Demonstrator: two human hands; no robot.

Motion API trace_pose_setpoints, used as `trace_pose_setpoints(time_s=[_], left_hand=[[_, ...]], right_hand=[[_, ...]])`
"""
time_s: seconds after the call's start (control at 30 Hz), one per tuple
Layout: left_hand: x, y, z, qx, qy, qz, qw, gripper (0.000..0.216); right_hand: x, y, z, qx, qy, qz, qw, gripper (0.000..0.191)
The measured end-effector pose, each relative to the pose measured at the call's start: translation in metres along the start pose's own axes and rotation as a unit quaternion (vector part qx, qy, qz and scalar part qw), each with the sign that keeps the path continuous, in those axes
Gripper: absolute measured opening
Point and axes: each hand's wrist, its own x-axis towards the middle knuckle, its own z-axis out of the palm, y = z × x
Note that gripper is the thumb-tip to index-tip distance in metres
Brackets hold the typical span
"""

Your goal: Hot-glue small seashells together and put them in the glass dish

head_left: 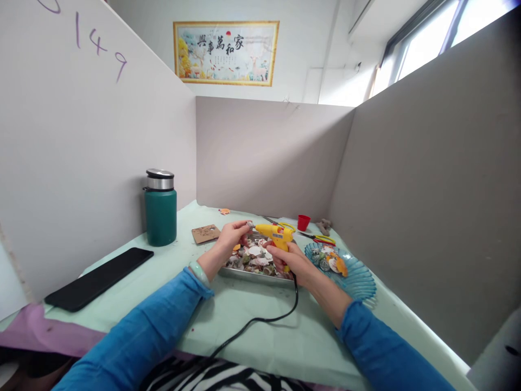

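My right hand (291, 259) is wrapped round the handle of a yellow hot glue gun (273, 232), its nozzle pointing left. A black cord runs from the handle down over the table. Pinched in the fingertips of my left hand (233, 238) is a small pale shell (249, 224), right at the nozzle; whether the two touch I cannot tell. Below both hands lies a metal tray (256, 277) filled with mixed shells (255, 251). To the right of my right hand a blue glass dish (360, 278) holds several shells and a patterned ball.
At the left stand a green bottle (160, 217) and a black flat slab (100, 278). A brown card (205, 233) lies behind my left hand. Yellow-handled scissors (323, 239), a red cup (303, 222) and grey pieces (324, 226) are at the back right. Grey partitions (268, 157) enclose the table.
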Motion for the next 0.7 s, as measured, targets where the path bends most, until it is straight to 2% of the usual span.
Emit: trace_pose_setpoints(time_s=[0.2,0.7], left_hand=[[0.0020,-0.0022,-0.0016,0.010,-0.025,-0.006,1.000,0.027],[-0.0034,0.0027,0.0022,0.041,-0.037,-0.013,0.998,0.028]], right_hand=[[0.0006,0.0012,-0.0001,0.013,0.002,0.003,1.000,0.036],[0.0004,-0.0003,0.0010,0.017,0.003,-0.001,1.000,0.035]])
